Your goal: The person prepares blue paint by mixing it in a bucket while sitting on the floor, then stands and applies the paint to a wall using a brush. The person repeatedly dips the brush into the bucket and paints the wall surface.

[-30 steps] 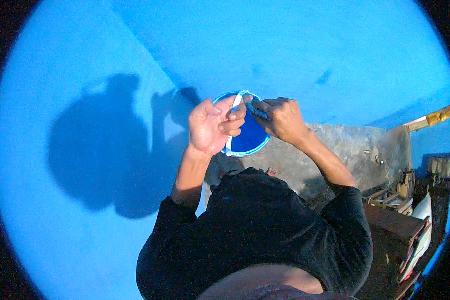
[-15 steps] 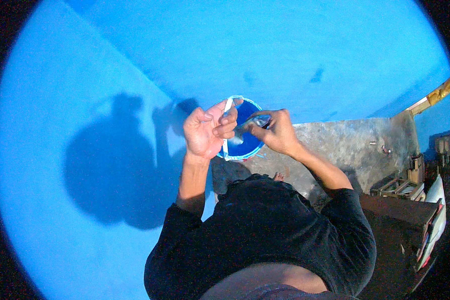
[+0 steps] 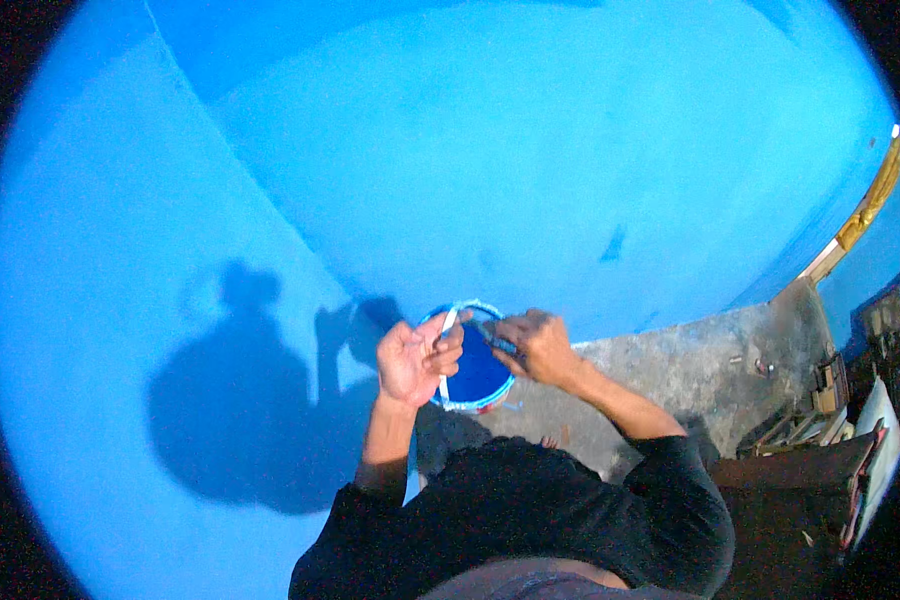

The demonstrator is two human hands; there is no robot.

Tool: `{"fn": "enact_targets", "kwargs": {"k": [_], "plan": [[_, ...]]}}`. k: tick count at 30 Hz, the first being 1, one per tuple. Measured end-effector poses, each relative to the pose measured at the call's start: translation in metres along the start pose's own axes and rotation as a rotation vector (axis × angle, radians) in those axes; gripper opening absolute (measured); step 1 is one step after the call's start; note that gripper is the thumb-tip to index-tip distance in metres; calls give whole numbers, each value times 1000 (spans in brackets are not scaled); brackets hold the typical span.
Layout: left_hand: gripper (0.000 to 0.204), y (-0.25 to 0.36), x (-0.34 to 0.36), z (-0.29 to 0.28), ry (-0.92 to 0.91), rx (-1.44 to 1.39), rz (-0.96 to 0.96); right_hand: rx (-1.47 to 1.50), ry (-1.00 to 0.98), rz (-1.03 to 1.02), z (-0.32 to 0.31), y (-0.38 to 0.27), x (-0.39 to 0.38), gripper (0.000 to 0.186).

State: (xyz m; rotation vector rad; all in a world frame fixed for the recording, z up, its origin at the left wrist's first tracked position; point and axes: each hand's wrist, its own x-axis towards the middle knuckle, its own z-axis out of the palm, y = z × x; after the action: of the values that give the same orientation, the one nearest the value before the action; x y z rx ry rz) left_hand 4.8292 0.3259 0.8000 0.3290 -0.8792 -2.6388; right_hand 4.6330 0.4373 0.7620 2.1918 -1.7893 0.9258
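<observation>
A round bucket of blue paint hangs in front of me against the light blue wall. My left hand, palm up, has its fingers curled round the bucket's white handle. Over the right part of the opening, my right hand grips a paintbrush. The brush points left, across the rim, and most of its handle is hidden in my fingers. Dark blue paint shows inside the bucket below it.
Two blue walls meet in a corner to the left, where my shadow falls. A grey, stained floor lies below on the right. Further right are wooden pieces, a dark brown piece of furniture and a yellow-brown strip along an opening.
My view has tilted up, so the bucket and both hands sit lower in it. The brush has risen from the paint toward the far right rim. My left hand keeps its hold.
</observation>
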Motion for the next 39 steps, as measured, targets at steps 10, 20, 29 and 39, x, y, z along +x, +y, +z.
{"fn": "enact_targets", "kwargs": {"k": [10, 20, 29, 39], "plan": [[71, -11, 11, -3, -13, 63, 51, 630, -71, 491, 18, -11, -4, 22], [79, -11, 9, 0, -39, 99, 74, 263, 79, 67, 20, 12, 7, 21], [62, -17, 8, 13, 73, 60, 187, 425, 65, 207, -2, 15, 13, 24], [63, -22, 12, 4, 100, 4, 206, 768, -188, 448, 15, 3, 16, 18]]}}
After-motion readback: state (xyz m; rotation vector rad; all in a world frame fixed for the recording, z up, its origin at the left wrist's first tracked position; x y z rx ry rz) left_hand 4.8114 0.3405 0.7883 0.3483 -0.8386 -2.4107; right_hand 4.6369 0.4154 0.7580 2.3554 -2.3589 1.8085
